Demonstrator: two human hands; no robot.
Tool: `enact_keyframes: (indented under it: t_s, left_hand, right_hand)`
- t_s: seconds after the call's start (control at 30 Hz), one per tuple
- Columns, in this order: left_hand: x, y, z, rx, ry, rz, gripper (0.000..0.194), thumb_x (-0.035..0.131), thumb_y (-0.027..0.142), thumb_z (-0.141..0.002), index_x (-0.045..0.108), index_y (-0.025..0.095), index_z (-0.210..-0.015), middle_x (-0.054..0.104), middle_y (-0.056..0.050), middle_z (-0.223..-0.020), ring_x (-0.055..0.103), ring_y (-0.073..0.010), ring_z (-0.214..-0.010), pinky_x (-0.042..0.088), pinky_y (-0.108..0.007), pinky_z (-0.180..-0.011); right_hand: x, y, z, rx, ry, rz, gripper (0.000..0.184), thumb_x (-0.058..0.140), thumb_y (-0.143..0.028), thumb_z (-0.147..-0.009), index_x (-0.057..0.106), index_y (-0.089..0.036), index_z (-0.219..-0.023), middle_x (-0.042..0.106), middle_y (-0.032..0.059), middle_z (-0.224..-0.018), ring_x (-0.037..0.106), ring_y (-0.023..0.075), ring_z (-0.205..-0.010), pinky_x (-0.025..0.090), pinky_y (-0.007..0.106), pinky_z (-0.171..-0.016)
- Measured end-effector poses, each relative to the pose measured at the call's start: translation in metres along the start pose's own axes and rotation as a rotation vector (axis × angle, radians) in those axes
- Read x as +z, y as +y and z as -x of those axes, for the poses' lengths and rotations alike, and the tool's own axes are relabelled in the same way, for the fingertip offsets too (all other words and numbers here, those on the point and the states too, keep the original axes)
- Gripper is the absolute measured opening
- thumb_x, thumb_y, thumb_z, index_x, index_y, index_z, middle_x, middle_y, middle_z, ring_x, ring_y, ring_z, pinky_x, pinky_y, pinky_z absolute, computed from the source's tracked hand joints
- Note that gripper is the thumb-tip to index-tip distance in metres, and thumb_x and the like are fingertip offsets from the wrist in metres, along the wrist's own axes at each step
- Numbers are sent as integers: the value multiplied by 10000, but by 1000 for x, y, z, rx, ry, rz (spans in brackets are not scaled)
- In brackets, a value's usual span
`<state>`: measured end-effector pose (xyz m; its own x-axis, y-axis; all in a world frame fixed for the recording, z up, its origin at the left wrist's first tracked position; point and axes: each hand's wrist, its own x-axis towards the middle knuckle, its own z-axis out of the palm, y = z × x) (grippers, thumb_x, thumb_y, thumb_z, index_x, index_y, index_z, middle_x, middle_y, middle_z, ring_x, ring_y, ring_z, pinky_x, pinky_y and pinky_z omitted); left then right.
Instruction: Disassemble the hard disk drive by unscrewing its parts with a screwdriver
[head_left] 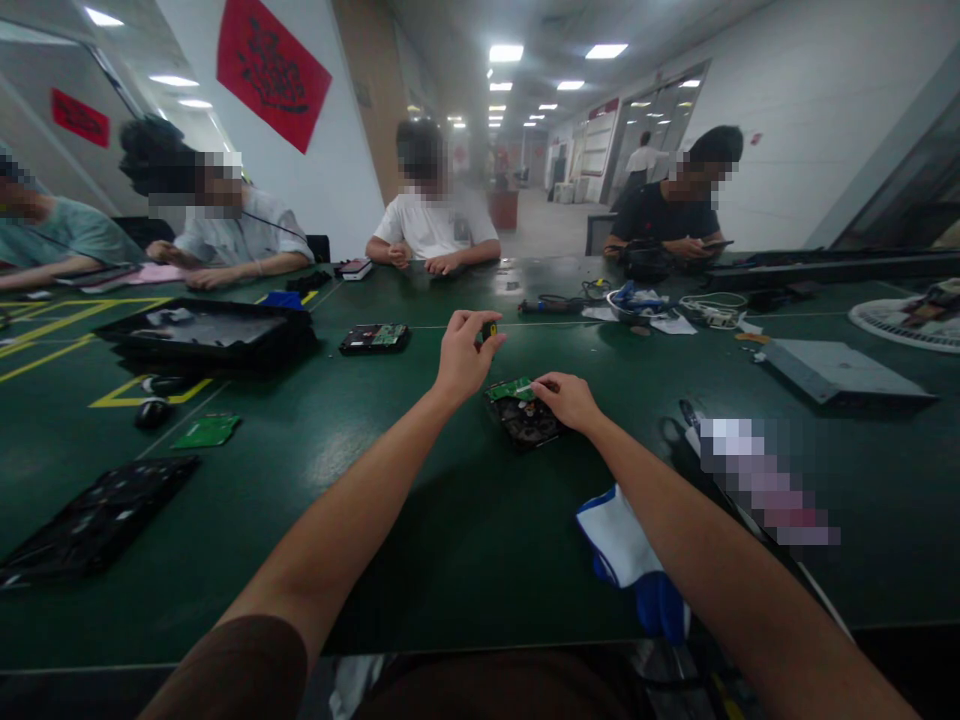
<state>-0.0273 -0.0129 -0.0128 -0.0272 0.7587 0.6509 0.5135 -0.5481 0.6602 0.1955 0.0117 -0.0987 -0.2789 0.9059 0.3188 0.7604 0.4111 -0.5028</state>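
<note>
An opened hard drive (529, 425) lies on the table in front of me, its dark metal body showing beside a green circuit board (510, 389). With thumb and finger closed, my right hand (571, 402) pinches the right end of that board. Raised just beyond the drive, my left hand (461, 358) grips a small black-and-yellow object (490, 330) between thumb and fingertips. Most of that object is hidden by the fingers, so its kind cannot be made out.
Another hard drive (375, 338) lies farther off. On the left are a black tray (202, 335), a mouse (152, 413), a loose green board (208, 431) and a black panel (97, 515). A white-and-blue glove (619, 535) and grey metal box (844, 370) are right. Several people sit opposite.
</note>
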Motion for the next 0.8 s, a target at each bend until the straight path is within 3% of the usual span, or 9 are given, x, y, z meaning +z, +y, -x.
enact_keyframes:
  t_s: [0.23, 0.4, 0.6, 0.8]
  left_hand:
    - [-1, 1, 0, 24, -31, -115, 339, 568, 194, -915, 592, 219, -1252, 620, -121, -1277, 565, -266, -1213, 402, -391, -1056]
    - [-1, 2, 3, -79, -7, -126, 418, 721, 350, -841, 508, 234, -1182, 668, -115, -1124, 649, -290, -1056, 442, -404, -953]
    - [2, 3, 5, -137, 33, -27, 356, 686, 270, -861, 463, 252, -1138, 693, -95, -1070, 674, -267, -959, 458, -363, -870]
    - [-2, 6, 5, -12, 15, -214, 248, 595, 276, -906, 584, 246, -1152, 581, -116, -1259, 595, -281, -1129, 454, -389, -953]
  right_hand:
    - [1, 1, 0, -1, 3, -4, 288, 569, -444, -944, 766, -240, -996, 758, 34, -1043, 674, 206, -939, 465, 286, -801]
    - [1, 2, -1, -8, 4, -6, 291, 568, -439, -944, 769, -232, -988, 757, 41, -1038, 674, 208, -937, 465, 288, -803]
    - [0, -1, 1, 7, 5, -17, 279, 573, -423, -945, 771, -234, -1003, 758, 42, -1043, 677, 208, -940, 472, 294, -831]
    - [-1, -1, 1, 2, 6, -6, 285, 574, -438, -942, 771, -240, -1002, 758, 42, -1043, 679, 215, -948, 471, 298, -828]
